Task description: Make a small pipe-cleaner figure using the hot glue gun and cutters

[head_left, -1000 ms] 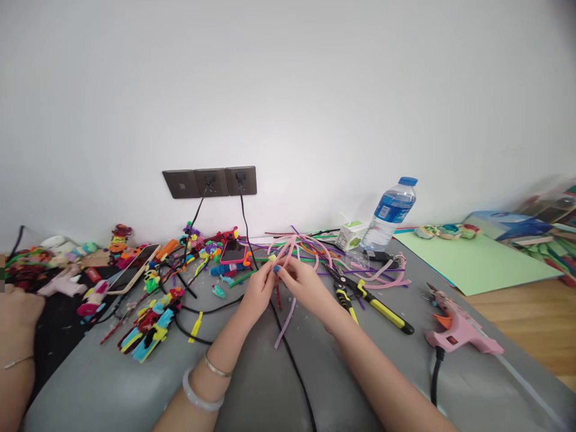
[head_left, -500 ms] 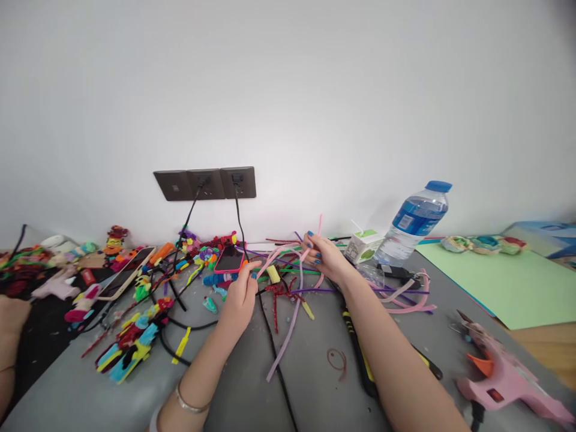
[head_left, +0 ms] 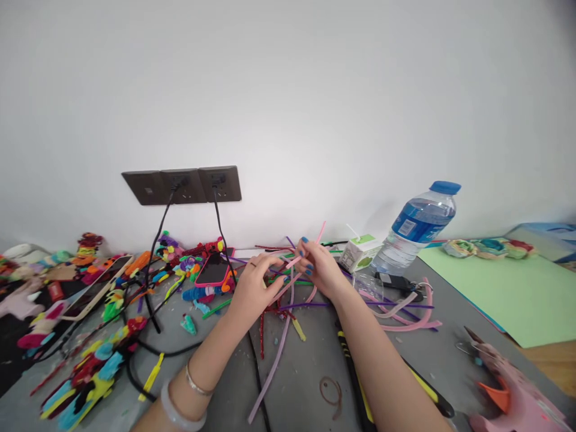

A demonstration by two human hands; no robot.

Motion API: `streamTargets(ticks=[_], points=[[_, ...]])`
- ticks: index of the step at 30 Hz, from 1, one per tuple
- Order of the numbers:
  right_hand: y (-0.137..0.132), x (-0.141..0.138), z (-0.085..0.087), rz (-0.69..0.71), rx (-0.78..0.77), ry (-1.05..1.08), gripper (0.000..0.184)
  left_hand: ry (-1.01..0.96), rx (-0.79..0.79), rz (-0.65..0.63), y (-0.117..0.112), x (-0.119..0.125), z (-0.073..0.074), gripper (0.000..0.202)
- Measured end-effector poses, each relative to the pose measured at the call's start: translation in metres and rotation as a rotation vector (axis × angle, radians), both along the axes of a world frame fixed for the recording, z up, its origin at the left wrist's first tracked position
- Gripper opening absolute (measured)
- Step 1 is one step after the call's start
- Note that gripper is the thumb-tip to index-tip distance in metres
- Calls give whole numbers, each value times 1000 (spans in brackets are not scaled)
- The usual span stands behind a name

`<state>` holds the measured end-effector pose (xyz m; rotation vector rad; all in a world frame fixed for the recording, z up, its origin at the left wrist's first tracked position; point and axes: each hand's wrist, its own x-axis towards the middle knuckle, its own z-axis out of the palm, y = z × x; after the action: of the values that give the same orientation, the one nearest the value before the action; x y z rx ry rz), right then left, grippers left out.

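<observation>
Pink pipe cleaners [head_left: 293,262] run between my two hands above the grey table. My right hand [head_left: 320,267], with blue-painted nails, pinches one, and its tip sticks up above the fingers. At the left, my left hand [head_left: 255,287] has its thumb and fingers curled around the pink strands; its exact grip is partly hidden. A lilac pipe cleaner [head_left: 275,366] hangs down toward the table front. Below the hands lie dark red pipe cleaners [head_left: 262,336] and a small yellow piece [head_left: 299,330].
Colourful pipe-cleaner figures [head_left: 85,384], a pink-cased phone [head_left: 213,270] and black cables [head_left: 255,360] lie on the left. On the right are a drink carton [head_left: 360,253], a tilted water bottle [head_left: 416,225], yellow-black pliers [head_left: 355,378], a pink glue gun [head_left: 517,396] and green paper [head_left: 499,288].
My left hand has moved right, closer to my right hand, and its pointing finger has curled in. The view has turned slightly right, and the other person's hand at far left is gone.
</observation>
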<state>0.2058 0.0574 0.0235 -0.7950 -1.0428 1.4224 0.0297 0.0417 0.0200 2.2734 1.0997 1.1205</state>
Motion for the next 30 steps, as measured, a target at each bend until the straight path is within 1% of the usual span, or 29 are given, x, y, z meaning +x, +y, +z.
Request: streamTargets(ticks=[2, 4, 7, 10, 14, 17, 20, 23, 27, 30], points=[[0, -5, -4, 28, -9, -59, 47, -72, -16, 2, 0, -6, -8, 18], [-1, -10, -7, 64, -3, -132, 47, -169, -31, 42, 0, -13, -15, 18], [-4, -14, -8, 95, 6, -178, 45, -224, -6, 49, 2, -23, -19, 6], [-7, -14, -8, 109, -16, -161, 44, -256, 34, 35, 5, -25, -19, 8], [-10, -14, -9, 121, -56, -163, 44, -265, 75, 8, 4, -23, -19, 8], [-12, -14, -9, 96, -79, -147, 43, -245, 90, 4, 2, -23, -19, 17], [-13, -12, -6, 60, -109, -119, 42, -221, 69, -1, 0, -23, -19, 25], [-14, -10, -4, 44, -135, -101, 44, -224, 43, -22, 0, -24, -19, 18], [-16, -9, -3, 74, -151, -134, 44, -252, 85, -41, 1, -23, -18, 6], [-18, -10, -4, 98, -158, -145, 44, -270, 96, -29, 2, -23, -19, 5]])
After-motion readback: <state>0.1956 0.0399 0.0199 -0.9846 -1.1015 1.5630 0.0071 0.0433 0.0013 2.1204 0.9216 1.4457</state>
